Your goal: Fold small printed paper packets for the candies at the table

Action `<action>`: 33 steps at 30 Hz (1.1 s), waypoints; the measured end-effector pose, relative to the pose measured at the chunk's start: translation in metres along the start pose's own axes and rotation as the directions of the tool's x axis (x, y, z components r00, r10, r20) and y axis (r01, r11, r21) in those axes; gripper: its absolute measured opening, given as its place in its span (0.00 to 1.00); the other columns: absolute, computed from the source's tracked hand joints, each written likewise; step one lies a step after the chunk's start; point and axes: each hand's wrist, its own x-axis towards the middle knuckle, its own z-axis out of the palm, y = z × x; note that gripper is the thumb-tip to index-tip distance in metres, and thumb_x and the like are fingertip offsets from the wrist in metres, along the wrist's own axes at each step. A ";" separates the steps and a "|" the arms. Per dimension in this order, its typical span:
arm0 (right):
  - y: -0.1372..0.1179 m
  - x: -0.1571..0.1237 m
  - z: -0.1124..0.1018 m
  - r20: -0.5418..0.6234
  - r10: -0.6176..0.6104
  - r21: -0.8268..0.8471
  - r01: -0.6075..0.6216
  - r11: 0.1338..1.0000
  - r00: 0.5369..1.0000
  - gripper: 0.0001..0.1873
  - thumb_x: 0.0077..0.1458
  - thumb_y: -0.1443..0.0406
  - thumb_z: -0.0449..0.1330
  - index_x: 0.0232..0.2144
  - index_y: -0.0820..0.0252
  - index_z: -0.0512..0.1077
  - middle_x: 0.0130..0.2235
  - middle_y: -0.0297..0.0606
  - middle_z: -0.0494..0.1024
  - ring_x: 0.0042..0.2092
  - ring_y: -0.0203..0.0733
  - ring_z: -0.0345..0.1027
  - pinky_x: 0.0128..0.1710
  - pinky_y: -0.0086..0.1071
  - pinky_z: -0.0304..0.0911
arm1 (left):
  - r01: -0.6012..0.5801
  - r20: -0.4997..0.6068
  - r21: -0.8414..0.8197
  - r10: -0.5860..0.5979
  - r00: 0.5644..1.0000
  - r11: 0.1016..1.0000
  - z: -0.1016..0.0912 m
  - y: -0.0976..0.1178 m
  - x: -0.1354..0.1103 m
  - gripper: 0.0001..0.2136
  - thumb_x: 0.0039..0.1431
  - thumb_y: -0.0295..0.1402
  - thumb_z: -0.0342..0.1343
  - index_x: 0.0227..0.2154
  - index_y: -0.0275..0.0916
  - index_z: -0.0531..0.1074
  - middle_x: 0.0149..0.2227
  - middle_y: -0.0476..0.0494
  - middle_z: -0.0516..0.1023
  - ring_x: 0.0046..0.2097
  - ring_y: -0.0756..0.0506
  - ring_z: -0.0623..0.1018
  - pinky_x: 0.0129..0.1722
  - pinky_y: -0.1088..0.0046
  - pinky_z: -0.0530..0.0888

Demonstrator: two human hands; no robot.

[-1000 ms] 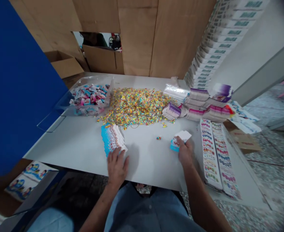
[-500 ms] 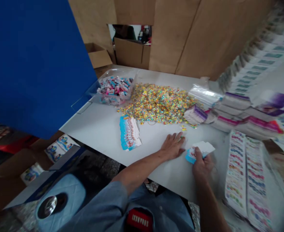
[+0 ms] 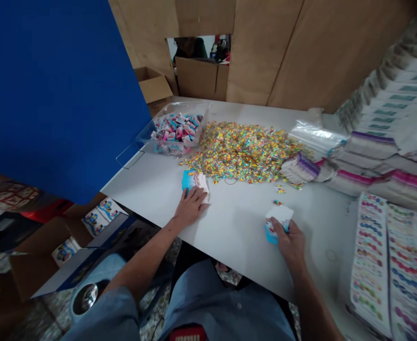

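Note:
My left hand [image 3: 191, 206] lies with its fingers stretched out over a fanned stack of blue-and-white printed cards [image 3: 194, 180], covering the stack's near part. Farther right, my right hand [image 3: 291, 240] grips a small bundle of similar cards [image 3: 279, 217], thumb on top. Just beyond that bundle lies a small wrapped colourful piece [image 3: 277, 202]. Behind both hands spreads a wide heap of tiny yellow and multicoloured wrapped pieces [image 3: 244, 151].
A clear plastic bin [image 3: 208, 113] of small pink-and-blue packets stands at the back left. Purple-edged card stacks [image 3: 300, 169] and bead-patterned printed sheets [image 3: 370, 260] occupy the right. A blue panel [image 3: 62, 94] borders the left, and a cardboard wall [image 3: 258, 52] rises behind.
My left hand has moved left from beside the right hand onto the fanned cards. The small piece near the held bundle is now uncovered. My right hand still holds its cards.

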 end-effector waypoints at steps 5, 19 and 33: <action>-0.022 -0.016 0.016 0.294 0.035 -0.030 -0.027 0.999 0.955 0.20 0.50 0.48 0.67 0.30 0.58 0.74 0.26 0.34 0.78 0.27 0.41 0.72 0.26 0.31 0.66 | -0.006 -0.029 -0.044 0.004 1.000 0.999 -0.004 -0.018 0.002 0.22 0.72 0.41 0.48 0.64 0.40 0.67 0.67 0.37 0.67 0.70 0.35 0.62 0.70 0.46 0.52; -0.052 -0.033 0.064 0.576 -0.054 0.204 -0.079 0.976 0.816 0.24 0.59 0.47 0.61 0.45 0.60 0.76 0.31 0.34 0.78 0.30 0.39 0.70 0.31 0.31 0.67 | 0.335 0.434 -0.886 -0.317 0.843 -0.321 -0.016 0.130 -0.018 0.30 0.50 0.48 0.70 0.52 0.34 0.77 0.34 0.42 0.82 0.30 0.46 0.79 0.29 0.71 0.78; -0.029 -0.047 0.061 0.446 -0.390 -0.226 0.523 0.822 0.806 0.31 0.60 0.57 0.63 0.63 0.56 0.65 0.58 0.50 0.74 0.57 0.57 0.72 0.56 0.51 0.71 | 0.338 0.531 -0.834 -0.467 0.707 -0.436 -0.007 0.122 -0.009 0.20 0.42 0.42 0.73 0.34 0.36 0.75 0.29 0.47 0.82 0.28 0.46 0.81 0.29 0.71 0.79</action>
